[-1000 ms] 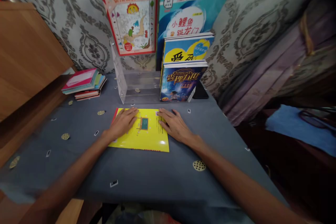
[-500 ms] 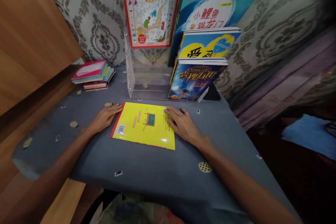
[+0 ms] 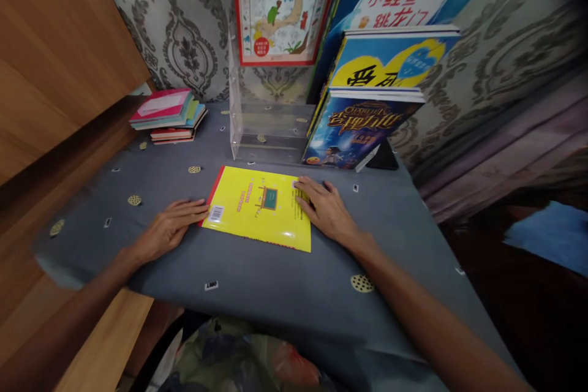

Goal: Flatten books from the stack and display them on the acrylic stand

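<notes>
A thin yellow book [image 3: 257,208] with a red spine lies flat on the grey tablecloth [image 3: 275,282], its barcode at the lower left and a small chalkboard picture near the middle. My left hand [image 3: 172,226] rests beside the spine, fingers stretched out, their tips touching the book's lower left edge. On the opposite side, my right hand [image 3: 326,208] lies with its fingers spread over the book's right edge. Neither hand grasps the book.
Behind the book stands a clear plastic rack [image 3: 235,116]. It holds a red-bordered book [image 3: 280,12], a blue book [image 3: 358,128] and others. A small pile of books [image 3: 168,110] lies at the back left. A dark flat object [image 3: 383,156] sits beside the rack.
My left hand has slid toward me along the spine, from its upper part to the lower corner. My right hand stays on the right edge. The view has shifted slightly.
</notes>
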Available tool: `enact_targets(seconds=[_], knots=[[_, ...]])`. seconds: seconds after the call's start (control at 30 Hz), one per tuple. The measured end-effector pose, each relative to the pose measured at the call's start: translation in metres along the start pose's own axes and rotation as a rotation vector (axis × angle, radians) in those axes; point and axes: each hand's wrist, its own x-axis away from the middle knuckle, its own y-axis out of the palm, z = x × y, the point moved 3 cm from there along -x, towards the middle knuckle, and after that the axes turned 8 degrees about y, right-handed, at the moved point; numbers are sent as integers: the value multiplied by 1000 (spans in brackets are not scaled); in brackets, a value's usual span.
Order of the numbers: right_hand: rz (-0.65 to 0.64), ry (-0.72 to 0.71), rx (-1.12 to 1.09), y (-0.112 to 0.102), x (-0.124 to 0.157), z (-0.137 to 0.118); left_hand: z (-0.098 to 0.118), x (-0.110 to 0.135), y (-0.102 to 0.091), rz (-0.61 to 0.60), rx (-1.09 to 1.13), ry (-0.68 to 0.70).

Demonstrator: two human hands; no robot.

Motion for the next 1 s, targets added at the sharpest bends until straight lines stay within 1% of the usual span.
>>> enact_targets(seconds=[0.1, 0.2, 0.37, 0.47, 0.57, 0.73, 0.83, 0.9, 0.93, 0.97, 1.0], knots=[[-8, 7, -7, -1, 0, -1, 14, 9, -3, -1, -30, 20], [-19, 10, -6, -1, 0, -1, 24, 14, -2, -8, -82, 3], [-27, 6, 9, -2, 0, -4, 37, 13, 3, 12, -216, 2], [-37, 18, 22, -4, 1, -6, 50, 5, 7, 26, -266, 21], [-38, 22, 28, -4, 2, -9, 65, -8, 14, 17, -267, 37], [-42, 28, 33, -4, -1, -6, 95, -35, 32, -3, -283, 66], [-49, 50, 28, -6, -2, -5, 108, -47, 43, -1, -303, 66], [-45, 68, 21, -8, 3, -15, 112, -51, 47, 6, -303, 51], [-43, 68, 13, -8, 8, -25, 113, -52, 49, 10, -298, 41], [-42, 55, 3, -8, 16, -39, 113, -52, 49, 15, -290, 34], [-50, 4, -20, -7, 26, -56, 113, -52, 50, 22, -280, 29]])
